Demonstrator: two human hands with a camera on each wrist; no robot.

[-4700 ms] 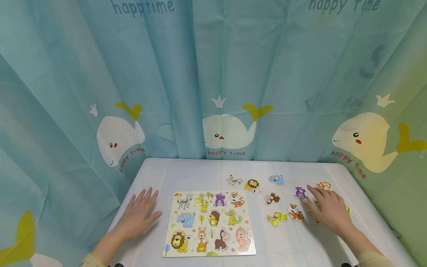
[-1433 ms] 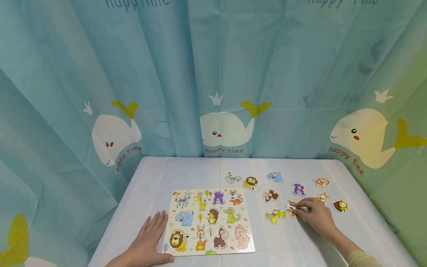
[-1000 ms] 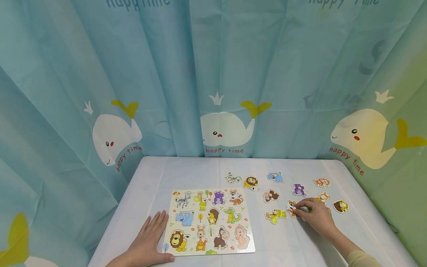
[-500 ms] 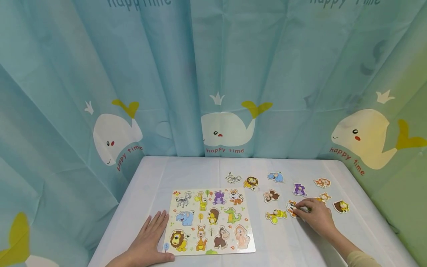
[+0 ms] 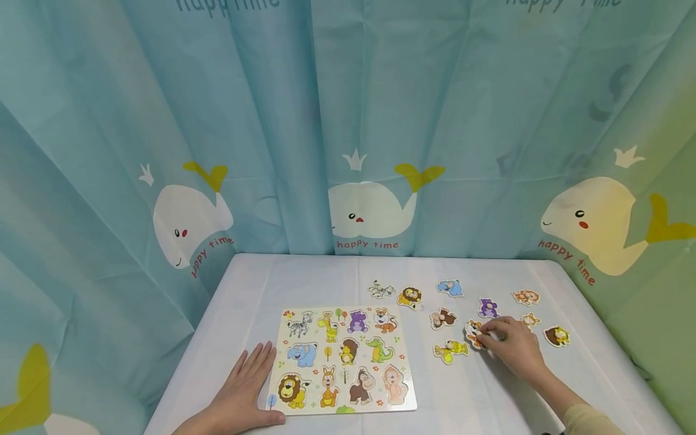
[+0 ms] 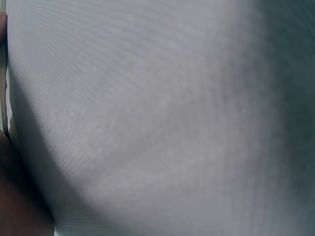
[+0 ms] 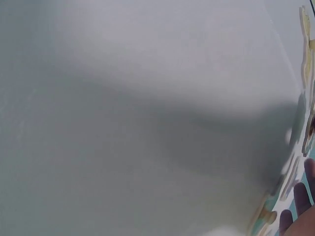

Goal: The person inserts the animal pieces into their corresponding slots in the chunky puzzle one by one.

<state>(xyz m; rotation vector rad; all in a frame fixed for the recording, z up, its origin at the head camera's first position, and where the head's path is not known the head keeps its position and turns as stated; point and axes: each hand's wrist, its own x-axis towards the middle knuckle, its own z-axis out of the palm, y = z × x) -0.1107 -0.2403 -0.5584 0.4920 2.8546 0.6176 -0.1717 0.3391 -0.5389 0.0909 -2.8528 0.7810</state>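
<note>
In the head view my right hand (image 5: pixel 513 347) pinches a tiger puzzle piece (image 5: pixel 473 333) between thumb and fingertips, just above the table. It partly covers a greenish piece beneath it. My left hand (image 5: pixel 241 386) lies flat with straight fingers at the left edge of the puzzle board (image 5: pixel 409 399), its thumb against the front left corner. The board carries printed animal shapes, a tiger among them. Only a bit of the left hand (image 6: pixel 19 196) shows in the left wrist view. Fingers of the right hand (image 7: pixel 300 211) appear at the right wrist view's edge.
Loose pieces lie around the right hand: giraffe (image 5: pixel 451 351), gorilla (image 5: pixel 443 318), purple hippo (image 5: pixel 488 308), kangaroo (image 5: pixel 530 320), hedgehog (image 5: pixel 557 336) and monkey (image 5: pixel 525 296). Zebra (image 5: pixel 382 289), lion (image 5: pixel 409 296) and blue elephant (image 5: pixel 450 288) lie farther back. A blue curtain (image 5: pixel 370 109) hangs behind the table.
My left hand has come to the board's edge, and my right hand has moved left to the tiger piece. In the last half second the tiger piece has risen slightly in its grip.
</note>
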